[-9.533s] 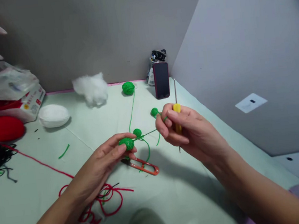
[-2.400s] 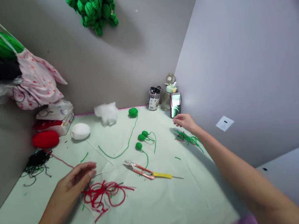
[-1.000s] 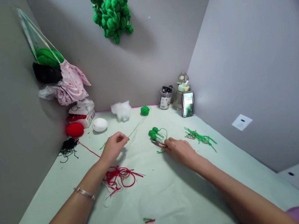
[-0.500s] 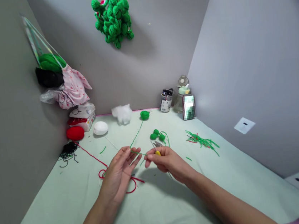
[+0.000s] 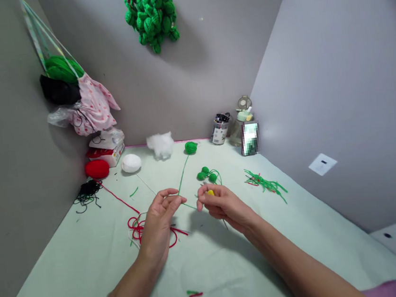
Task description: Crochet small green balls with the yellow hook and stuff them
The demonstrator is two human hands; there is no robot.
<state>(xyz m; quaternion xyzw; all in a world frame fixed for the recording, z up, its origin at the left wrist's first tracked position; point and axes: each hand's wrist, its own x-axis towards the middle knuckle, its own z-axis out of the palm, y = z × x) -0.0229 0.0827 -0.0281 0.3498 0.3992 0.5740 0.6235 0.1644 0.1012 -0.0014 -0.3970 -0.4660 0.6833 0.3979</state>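
Note:
My left hand [image 5: 161, 217] pinches a green yarn strand [image 5: 182, 174] that runs back to a small green yarn ball [image 5: 190, 147]. My right hand [image 5: 222, 205] is closed round a yellow-handled crochet hook [image 5: 210, 193], its metal shaft poking out below the fingers. The two hands are close together above the pale green table [image 5: 233, 268]. Three small green crocheted balls [image 5: 206, 174] lie just behind my right hand.
Red yarn tangle [image 5: 142, 226] under my left hand. Green yarn scraps [image 5: 264, 183] at right. White stuffing [image 5: 161, 144], white ball [image 5: 131, 163], red ball [image 5: 97, 169], black yarn [image 5: 86, 192], tin [image 5: 220, 129], bottle [image 5: 241, 120], phone [image 5: 250, 138] at the back. Green crocheted cluster [image 5: 150, 11] hangs on the wall.
Since a second ago my right hand has picked up the yellow hook from the table, and my left has taken hold of the green strand. Both hands have come together.

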